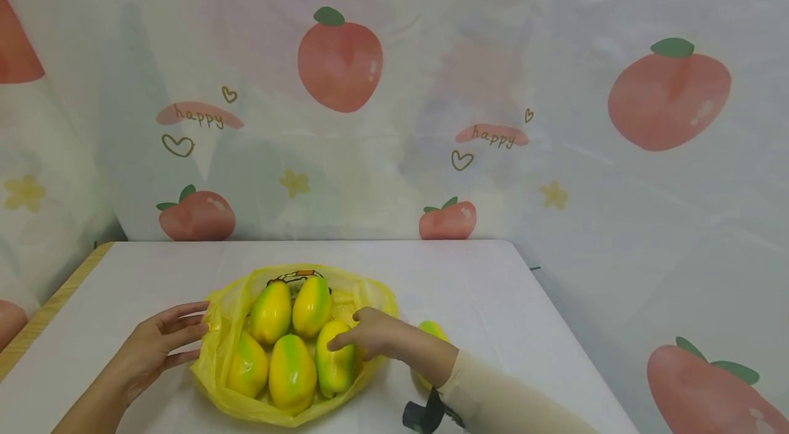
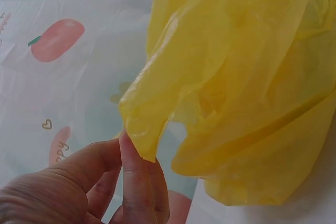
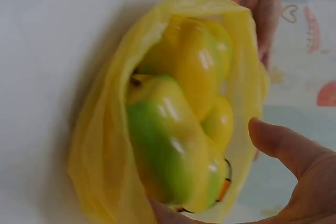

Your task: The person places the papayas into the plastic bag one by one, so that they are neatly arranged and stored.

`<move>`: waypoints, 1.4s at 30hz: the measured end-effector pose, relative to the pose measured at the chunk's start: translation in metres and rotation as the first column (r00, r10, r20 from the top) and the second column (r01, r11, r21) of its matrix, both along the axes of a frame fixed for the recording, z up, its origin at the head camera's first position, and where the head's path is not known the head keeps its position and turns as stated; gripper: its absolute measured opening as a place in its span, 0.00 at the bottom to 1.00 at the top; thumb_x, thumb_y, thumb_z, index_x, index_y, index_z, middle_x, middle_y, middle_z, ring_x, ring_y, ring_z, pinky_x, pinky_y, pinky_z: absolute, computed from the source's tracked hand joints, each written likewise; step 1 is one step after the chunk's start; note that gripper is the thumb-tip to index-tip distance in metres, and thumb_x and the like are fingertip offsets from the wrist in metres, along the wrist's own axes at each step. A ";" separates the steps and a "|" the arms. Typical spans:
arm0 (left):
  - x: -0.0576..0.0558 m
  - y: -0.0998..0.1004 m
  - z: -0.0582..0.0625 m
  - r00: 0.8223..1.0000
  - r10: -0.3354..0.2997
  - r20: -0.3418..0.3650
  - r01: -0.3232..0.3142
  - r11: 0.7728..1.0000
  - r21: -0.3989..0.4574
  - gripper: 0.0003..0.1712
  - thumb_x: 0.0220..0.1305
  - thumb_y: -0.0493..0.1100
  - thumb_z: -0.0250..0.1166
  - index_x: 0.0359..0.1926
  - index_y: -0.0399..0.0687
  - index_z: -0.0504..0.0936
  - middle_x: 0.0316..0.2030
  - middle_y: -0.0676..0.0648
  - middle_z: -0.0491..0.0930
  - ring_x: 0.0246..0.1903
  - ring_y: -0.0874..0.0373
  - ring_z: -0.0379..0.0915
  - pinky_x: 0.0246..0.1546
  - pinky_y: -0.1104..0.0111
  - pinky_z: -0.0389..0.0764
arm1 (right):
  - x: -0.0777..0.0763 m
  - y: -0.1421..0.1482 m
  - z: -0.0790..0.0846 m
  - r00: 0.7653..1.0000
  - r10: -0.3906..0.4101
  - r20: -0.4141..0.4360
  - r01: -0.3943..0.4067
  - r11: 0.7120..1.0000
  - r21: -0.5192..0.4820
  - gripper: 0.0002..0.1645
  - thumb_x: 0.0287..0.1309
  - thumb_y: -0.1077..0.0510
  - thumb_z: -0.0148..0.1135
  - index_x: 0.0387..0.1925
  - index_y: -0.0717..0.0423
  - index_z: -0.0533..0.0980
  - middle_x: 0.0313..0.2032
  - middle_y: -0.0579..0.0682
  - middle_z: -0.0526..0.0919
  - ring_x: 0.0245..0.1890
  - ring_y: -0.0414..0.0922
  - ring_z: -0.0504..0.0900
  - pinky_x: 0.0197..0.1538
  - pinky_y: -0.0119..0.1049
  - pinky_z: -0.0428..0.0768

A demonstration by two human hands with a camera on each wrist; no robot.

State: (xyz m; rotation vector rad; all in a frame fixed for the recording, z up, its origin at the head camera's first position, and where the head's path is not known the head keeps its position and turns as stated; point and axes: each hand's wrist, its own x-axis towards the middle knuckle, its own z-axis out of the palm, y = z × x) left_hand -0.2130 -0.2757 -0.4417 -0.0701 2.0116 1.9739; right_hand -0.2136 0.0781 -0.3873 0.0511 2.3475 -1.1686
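A yellow plastic bag (image 1: 224, 389) lies wide open on the table, with several glossy yellow-green mangoes (image 1: 292, 372) inside. At its left side, my left hand (image 1: 157, 345) pinches the bag's edge between thumb and fingers, as the left wrist view shows. My right hand (image 1: 372, 335) reaches over the bag's right rim, thumb and fingers spread, beside the rightmost mango (image 1: 335, 369). In the right wrist view the thumb stands apart from the nearest mango (image 3: 165, 140); some fingertips are hidden. Another mango (image 1: 434, 330) rests outside the bag, partly behind my right forearm.
The white table (image 1: 481, 283) meets a fruit-printed cloth backdrop (image 1: 394, 167) at its far edge. A wooden edge (image 1: 55, 304) shows along the left side. A black wrist device (image 1: 425, 413) sits under my right forearm.
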 end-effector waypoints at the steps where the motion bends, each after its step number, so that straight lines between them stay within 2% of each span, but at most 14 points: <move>1: 0.000 0.000 0.000 1.000 -0.005 -0.002 0.005 1.000 0.001 0.15 0.68 0.44 0.65 0.49 0.73 0.79 0.44 0.60 0.79 0.43 0.66 0.80 0.46 0.64 0.86 | 0.000 0.003 0.006 1.000 0.006 0.003 -0.006 1.000 -0.030 0.45 0.53 0.54 0.74 0.65 0.73 0.63 0.62 0.67 0.70 0.52 0.58 0.79 0.51 0.50 0.84; 5: -0.001 -0.001 -0.001 1.000 -0.004 0.000 0.004 1.000 0.006 0.15 0.68 0.45 0.65 0.48 0.75 0.78 0.44 0.61 0.79 0.44 0.67 0.80 0.47 0.65 0.85 | -0.001 0.021 0.033 0.997 0.069 -0.017 -0.070 0.987 -0.142 0.41 0.58 0.56 0.69 0.67 0.71 0.63 0.61 0.65 0.72 0.57 0.59 0.78 0.54 0.51 0.83; 8: -0.001 -0.001 -0.001 1.000 -0.008 -0.006 0.008 1.000 0.011 0.15 0.67 0.45 0.65 0.49 0.74 0.79 0.44 0.61 0.79 0.44 0.67 0.80 0.47 0.64 0.85 | 0.001 0.044 0.055 0.991 0.108 -0.081 -0.118 0.984 -0.135 0.37 0.61 0.53 0.67 0.66 0.65 0.67 0.62 0.62 0.74 0.57 0.55 0.79 0.54 0.48 0.83; 11: -0.001 -0.001 -0.001 1.000 -0.006 -0.008 0.006 1.000 0.014 0.15 0.67 0.45 0.65 0.49 0.74 0.79 0.44 0.61 0.80 0.44 0.66 0.80 0.47 0.65 0.85 | 0.004 0.073 0.070 0.986 0.092 -0.138 -0.108 0.988 -0.110 0.35 0.61 0.50 0.65 0.66 0.62 0.69 0.63 0.61 0.74 0.57 0.53 0.79 0.55 0.47 0.82; 14: -0.002 -0.001 -0.001 1.000 -0.011 -0.011 0.011 1.000 0.015 0.15 0.67 0.44 0.65 0.49 0.74 0.79 0.44 0.61 0.80 0.44 0.67 0.80 0.46 0.65 0.85 | 0.011 0.102 0.074 0.985 0.042 -0.167 -0.060 0.992 -0.107 0.36 0.63 0.50 0.64 0.67 0.63 0.68 0.64 0.62 0.73 0.58 0.54 0.78 0.56 0.48 0.82; 17: -0.001 -0.002 0.000 1.000 -0.016 -0.014 0.016 1.000 0.014 0.15 0.68 0.44 0.64 0.49 0.74 0.79 0.44 0.62 0.80 0.44 0.67 0.80 0.47 0.65 0.85 | 0.018 0.129 0.062 0.984 -0.032 -0.174 0.013 0.994 -0.112 0.36 0.64 0.51 0.63 0.67 0.65 0.66 0.64 0.64 0.72 0.59 0.55 0.78 0.56 0.48 0.82; 21: -0.001 -0.002 -0.001 1.000 -0.006 -0.004 0.006 1.000 -0.001 0.16 0.68 0.45 0.65 0.52 0.72 0.78 0.44 0.61 0.80 0.44 0.67 0.80 0.47 0.64 0.85 | 0.026 0.155 0.030 0.984 -0.097 -0.152 0.076 0.987 -0.142 0.38 0.65 0.50 0.63 0.67 0.68 0.65 0.64 0.67 0.71 0.59 0.59 0.77 0.55 0.49 0.83; 24: 0.000 -0.002 -0.002 1.000 0.007 0.013 -0.007 1.000 -0.015 0.17 0.67 0.45 0.66 0.53 0.70 0.78 0.44 0.61 0.80 0.43 0.66 0.80 0.47 0.64 0.85 | 0.030 0.166 0.008 0.985 -0.131 -0.115 0.109 0.978 -0.180 0.40 0.64 0.50 0.63 0.67 0.70 0.63 0.64 0.69 0.69 0.60 0.62 0.75 0.54 0.50 0.83; 28: 0.001 -0.001 -0.004 0.999 0.019 0.027 -0.018 1.000 -0.018 0.16 0.66 0.46 0.66 0.52 0.70 0.79 0.44 0.61 0.79 0.43 0.66 0.80 0.46 0.64 0.85 | 0.033 0.170 -0.013 0.980 -0.182 -0.076 0.164 0.967 -0.195 0.41 0.64 0.49 0.64 0.68 0.71 0.62 0.63 0.70 0.70 0.57 0.61 0.78 0.53 0.50 0.83; 36: 0.001 0.001 -0.004 0.999 0.028 0.025 -0.028 1.000 -0.009 0.15 0.67 0.45 0.66 0.51 0.72 0.79 0.44 0.62 0.79 0.42 0.67 0.80 0.46 0.65 0.86 | 0.029 0.158 -0.036 0.958 -0.281 -0.055 0.271 0.952 -0.145 0.40 0.58 0.52 0.68 0.66 0.67 0.66 0.62 0.69 0.72 0.49 0.53 0.82 0.49 0.49 0.85; 42: 0.002 0.003 -0.003 0.999 0.032 0.030 -0.032 0.999 -0.013 0.16 0.67 0.45 0.66 0.52 0.71 0.79 0.44 0.61 0.79 0.42 0.67 0.80 0.45 0.65 0.86 | 0.025 0.152 -0.044 0.945 -0.326 -0.005 0.324 0.942 -0.091 0.39 0.56 0.51 0.70 0.65 0.65 0.69 0.56 0.64 0.77 0.46 0.49 0.81 0.48 0.48 0.86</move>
